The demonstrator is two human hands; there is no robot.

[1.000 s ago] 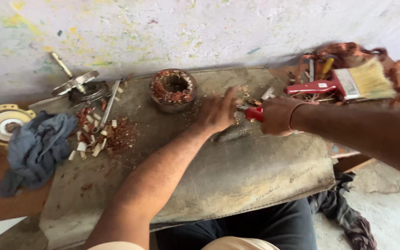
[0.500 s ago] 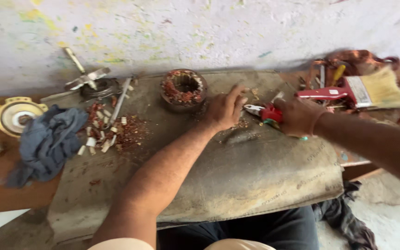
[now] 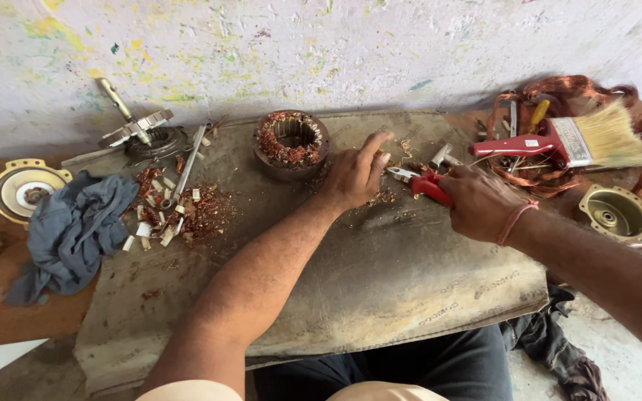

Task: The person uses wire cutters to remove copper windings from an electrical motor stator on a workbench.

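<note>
My right hand (image 3: 477, 202) grips red-handled pliers (image 3: 419, 180), jaws pointing left toward my left hand. My left hand (image 3: 357, 173) rests fingers-down on the grey mat (image 3: 380, 289), fingertips pinching at small bits of copper debris (image 3: 382, 197) next to the plier jaws; whether it holds anything is unclear. Just left of that hand stands a round motor stator (image 3: 291, 142) with copper windings. A small metal piece (image 3: 441, 157) lies beyond the pliers.
A red-handled paintbrush (image 3: 566, 141) lies on tangled copper wire (image 3: 559, 96) at right, with a metal end cap (image 3: 618, 214) nearby. At left are a grey cloth (image 3: 72, 230), scraps and white chips (image 3: 172, 212), a rotor with shaft (image 3: 139, 130), and a yellow-rimmed cover (image 3: 20, 189).
The view has shifted slightly. My right hand with the pliers has come a little closer to my left hand, which stays on the mat by the stator.
</note>
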